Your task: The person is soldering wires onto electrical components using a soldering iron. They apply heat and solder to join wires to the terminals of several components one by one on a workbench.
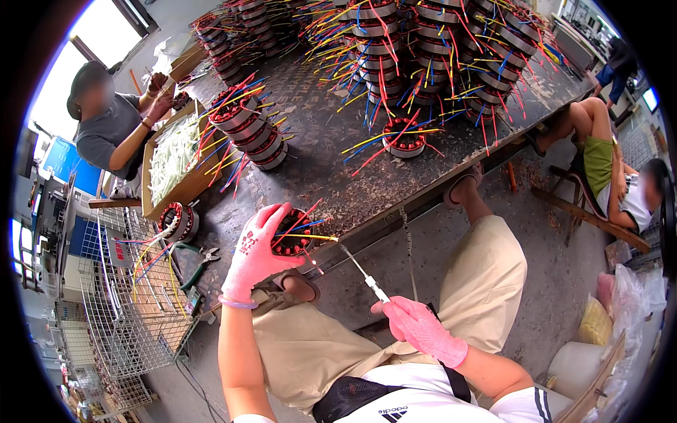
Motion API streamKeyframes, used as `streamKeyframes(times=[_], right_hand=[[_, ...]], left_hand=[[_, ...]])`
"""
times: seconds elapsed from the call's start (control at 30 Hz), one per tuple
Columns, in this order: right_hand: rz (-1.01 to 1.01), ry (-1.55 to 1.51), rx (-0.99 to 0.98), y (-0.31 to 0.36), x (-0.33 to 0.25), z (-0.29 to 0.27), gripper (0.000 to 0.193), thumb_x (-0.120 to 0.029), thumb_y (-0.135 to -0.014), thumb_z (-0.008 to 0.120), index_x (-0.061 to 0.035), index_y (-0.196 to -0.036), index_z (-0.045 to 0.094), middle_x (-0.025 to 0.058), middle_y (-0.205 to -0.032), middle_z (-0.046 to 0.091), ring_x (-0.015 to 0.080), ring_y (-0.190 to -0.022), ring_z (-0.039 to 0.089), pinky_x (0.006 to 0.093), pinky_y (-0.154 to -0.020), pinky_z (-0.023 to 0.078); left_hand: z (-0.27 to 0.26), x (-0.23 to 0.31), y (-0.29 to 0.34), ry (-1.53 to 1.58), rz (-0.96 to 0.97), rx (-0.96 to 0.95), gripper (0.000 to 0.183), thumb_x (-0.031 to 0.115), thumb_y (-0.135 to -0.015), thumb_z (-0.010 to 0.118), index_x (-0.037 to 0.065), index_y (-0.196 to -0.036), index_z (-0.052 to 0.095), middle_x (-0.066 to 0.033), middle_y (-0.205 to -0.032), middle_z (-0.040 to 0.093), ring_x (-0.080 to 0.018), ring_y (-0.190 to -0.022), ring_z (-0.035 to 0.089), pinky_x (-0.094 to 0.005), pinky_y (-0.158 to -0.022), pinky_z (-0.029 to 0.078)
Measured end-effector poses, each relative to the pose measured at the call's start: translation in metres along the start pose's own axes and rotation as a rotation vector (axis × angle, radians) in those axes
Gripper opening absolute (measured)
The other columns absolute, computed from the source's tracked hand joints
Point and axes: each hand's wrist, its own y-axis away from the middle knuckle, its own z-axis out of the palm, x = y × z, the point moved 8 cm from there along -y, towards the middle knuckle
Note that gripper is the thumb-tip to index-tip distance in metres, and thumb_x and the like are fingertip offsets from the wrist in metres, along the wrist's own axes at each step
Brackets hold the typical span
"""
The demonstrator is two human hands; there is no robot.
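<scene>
The left hand (255, 255) wears a pink knit glove with a pale printed mark on its back and a lilac band at the cuff; the right hand (422, 326) wears a matching pink glove; forearms are bare; khaki trousers cover both legs; a white shirt with dark stripes shows below; a black strap and mesh pouch cross the waist.

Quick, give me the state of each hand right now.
Left hand: closed around a round motor stator with coloured wires.
Right hand: closed on a thin white-handled tool, its tip pointing at the stator.
</scene>
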Motion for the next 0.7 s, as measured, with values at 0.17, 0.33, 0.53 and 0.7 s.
streamKeyframes(times=[0.17, 0.33, 0.53, 0.7], right_hand=[[0.016, 0.002, 0.014, -0.0003, 0.0012, 0.0001, 0.029, -0.022, -0.104, 0.045, -0.0021, -0.110, 0.066, -0.0030, -0.060, 0.041, 0.0054, -0.053, 0.040, 0.0245, -0.049, 0.032], [-0.002, -0.018, 0.004, -0.0001, 0.0015, 0.0001, 0.030, -0.023, -0.104, 0.046, -0.0008, -0.109, 0.066, -0.0031, -0.061, 0.042, 0.0053, -0.053, 0.040, 0.0243, -0.049, 0.032], [0.005, 0.032, 0.032, -0.0006, 0.0028, -0.0024, 0.029, -0.022, -0.104, 0.046, -0.0012, -0.110, 0.066, -0.0035, -0.061, 0.041, 0.0051, -0.054, 0.040, 0.0240, -0.049, 0.032], [0.028, -0.055, -0.009, -0.0008, 0.0075, -0.0008, 0.032, -0.026, -0.105, 0.046, -0.0026, -0.115, 0.065, -0.0034, -0.059, 0.044, 0.0040, -0.051, 0.036, 0.0234, -0.048, 0.029]], left_hand=[[0.0004, -0.0037, 0.0001, 0.005, 0.008, 0.001, 0.091, 0.024, -0.057, 0.089, 0.002, -0.137, 0.052, -0.0186, -0.135, 0.053, -0.0383, -0.124, 0.053, -0.0439, -0.105, 0.044], [0.0008, -0.0023, 0.0000, 0.014, -0.012, -0.016, 0.091, 0.025, -0.057, 0.089, 0.003, -0.138, 0.051, -0.0182, -0.136, 0.052, -0.0379, -0.126, 0.051, -0.0437, -0.106, 0.043], [0.0018, -0.0039, 0.0004, 0.019, -0.008, -0.012, 0.092, 0.025, -0.057, 0.089, 0.004, -0.139, 0.051, -0.0181, -0.136, 0.051, -0.0380, -0.126, 0.051, -0.0436, -0.106, 0.043], [0.0015, -0.0018, 0.0003, 0.021, 0.000, -0.010, 0.094, 0.019, -0.056, 0.089, 0.003, -0.140, 0.050, -0.0179, -0.136, 0.052, -0.0377, -0.124, 0.052, -0.0435, -0.106, 0.043]])
